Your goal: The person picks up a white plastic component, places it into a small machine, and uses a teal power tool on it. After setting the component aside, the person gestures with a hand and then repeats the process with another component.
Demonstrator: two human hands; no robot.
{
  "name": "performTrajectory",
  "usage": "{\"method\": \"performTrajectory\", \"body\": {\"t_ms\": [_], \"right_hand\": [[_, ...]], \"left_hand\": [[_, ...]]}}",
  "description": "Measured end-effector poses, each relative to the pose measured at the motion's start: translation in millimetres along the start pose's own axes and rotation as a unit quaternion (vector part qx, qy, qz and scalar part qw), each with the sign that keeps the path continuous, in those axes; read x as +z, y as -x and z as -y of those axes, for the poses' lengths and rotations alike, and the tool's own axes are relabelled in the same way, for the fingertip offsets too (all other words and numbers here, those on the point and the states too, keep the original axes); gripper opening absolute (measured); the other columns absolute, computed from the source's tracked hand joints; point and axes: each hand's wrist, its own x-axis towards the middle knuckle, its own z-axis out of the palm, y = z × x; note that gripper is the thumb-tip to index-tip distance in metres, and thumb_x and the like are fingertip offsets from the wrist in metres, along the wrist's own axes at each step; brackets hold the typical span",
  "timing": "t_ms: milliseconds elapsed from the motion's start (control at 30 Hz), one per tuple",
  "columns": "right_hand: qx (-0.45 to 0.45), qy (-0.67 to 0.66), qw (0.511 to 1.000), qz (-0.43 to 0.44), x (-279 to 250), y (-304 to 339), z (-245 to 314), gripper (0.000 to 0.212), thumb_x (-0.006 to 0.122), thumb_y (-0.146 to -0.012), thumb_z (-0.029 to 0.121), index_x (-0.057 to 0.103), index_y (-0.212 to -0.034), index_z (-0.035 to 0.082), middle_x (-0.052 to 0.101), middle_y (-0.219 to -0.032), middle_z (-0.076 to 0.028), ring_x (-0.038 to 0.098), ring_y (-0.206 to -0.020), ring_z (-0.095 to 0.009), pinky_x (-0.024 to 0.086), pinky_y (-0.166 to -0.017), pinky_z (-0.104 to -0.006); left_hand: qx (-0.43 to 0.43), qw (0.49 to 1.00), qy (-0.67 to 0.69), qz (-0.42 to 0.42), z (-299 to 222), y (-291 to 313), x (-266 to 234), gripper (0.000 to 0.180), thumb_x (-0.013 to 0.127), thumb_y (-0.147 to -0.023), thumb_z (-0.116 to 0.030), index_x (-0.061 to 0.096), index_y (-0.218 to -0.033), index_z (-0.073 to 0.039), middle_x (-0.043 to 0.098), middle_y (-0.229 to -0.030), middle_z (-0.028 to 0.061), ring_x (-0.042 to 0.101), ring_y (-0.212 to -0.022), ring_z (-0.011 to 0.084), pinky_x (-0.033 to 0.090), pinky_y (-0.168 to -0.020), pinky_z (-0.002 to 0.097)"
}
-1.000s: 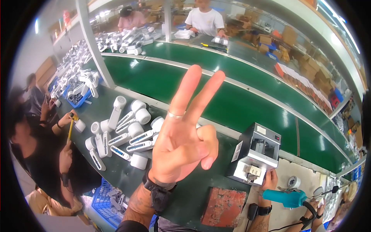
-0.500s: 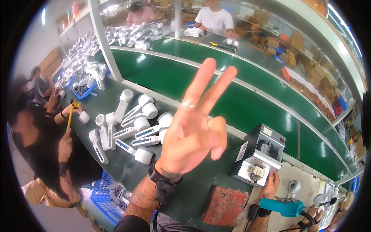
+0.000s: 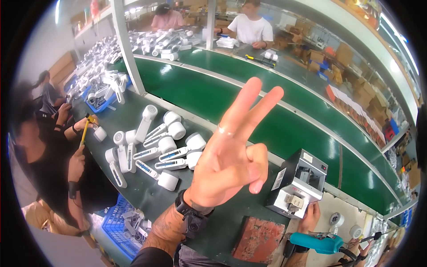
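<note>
Empty-handed, the left hand (image 3: 227, 171) is raised above the tabletop (image 3: 147, 196), its grip apart: index and middle fingers (image 3: 249, 109) spread upward, the other fingers and thumb curled in, a ring on one raised finger. Nothing touches it. Below and to its left lies a cluster of white handheld devices (image 3: 155, 144) on the dark green tabletop. A grey boxy machine (image 3: 297, 183) stands to its right, with a reddish-brown mat (image 3: 259, 240) near it. The right hand (image 3: 310, 216) rests just beside that machine; whether its grip is closed cannot be told. A teal power tool (image 3: 316, 242) lies close by.
</note>
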Motion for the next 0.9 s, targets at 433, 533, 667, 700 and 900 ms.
{"method": "performTrajectory", "body": {"t_ms": [433, 533, 667, 700, 900], "right_hand": [[-0.027, 0.04, 0.997, 0.056, -19.2, -5.1, -9.3, 0.018, 0.056, -0.107, 0.02, 0.065, -0.106, 0.004, 0.062, -0.092, 0.004, 0.051, -0.076, -0.004, 0.041, -0.066, -0.0216], [-0.025, 0.041, 0.998, 0.039, -16.8, -5.1, -10.8, 0.023, 0.055, -0.107, 0.02, 0.065, -0.114, 0.0, 0.065, -0.099, 0.0, 0.055, -0.085, -0.007, 0.045, -0.074, -0.0232], [-0.022, 0.041, 0.998, 0.038, -5.9, -3.2, -2.4, 0.029, 0.055, -0.108, 0.02, 0.064, -0.123, -0.003, 0.066, -0.108, -0.004, 0.058, -0.094, -0.01, 0.047, -0.084, -0.0255], [-0.02, 0.041, 0.999, 0.017, 0.5, -0.9, 1.3, 0.019, 0.056, -0.106, 0.019, 0.061, -0.109, 0.001, 0.06, -0.096, 0.0, 0.051, -0.084, -0.008, 0.042, -0.075, -0.0243], [-0.022, 0.048, 0.999, -0.009, -3.0, -1.7, -1.2, 0.016, 0.058, -0.105, 0.019, 0.058, -0.097, 0.006, 0.054, -0.084, 0.004, 0.044, -0.075, -0.005, 0.037, -0.066, -0.023]], "left_hand": [[-0.009, 0.999, -0.013, -0.028, 6.4, -0.7, -0.1, 0.11, 0.055, -0.075, 0.01, 0.001, -0.167, -0.016, 0.005, -0.171, 0.0251, 0.054, -0.057, 0.0135, 0.044, -0.051, 0.026], [-0.007, 1.0, 0.0, -0.023, 5.7, 0.0, 2.7, 0.11, 0.055, -0.075, 0.01, 0.001, -0.167, -0.016, 0.005, -0.171, 0.0252, 0.054, -0.057, 0.0135, 0.044, -0.051, 0.0262], [-0.008, 0.999, -0.017, -0.032, 8.7, -1.6, -4.1, 0.11, 0.054, -0.075, 0.011, 0.001, -0.167, -0.016, 0.005, -0.171, 0.0256, 0.053, -0.057, 0.0136, 0.044, -0.05, 0.0264], [-0.01, 0.999, -0.005, -0.035, 10.5, -2.6, -6.6, 0.11, 0.054, -0.075, 0.011, 0.0, -0.167, -0.016, 0.004, -0.171, 0.0259, 0.053, -0.056, 0.0136, 0.044, -0.05, 0.0265], [-0.008, 1.0, -0.021, -0.017, -3.6, 2.3, 11.5, 0.11, 0.053, -0.075, 0.013, -0.001, -0.167, -0.015, 0.002, -0.17, 0.0265, 0.051, -0.056, 0.0142, 0.044, -0.05, 0.0269]]}}
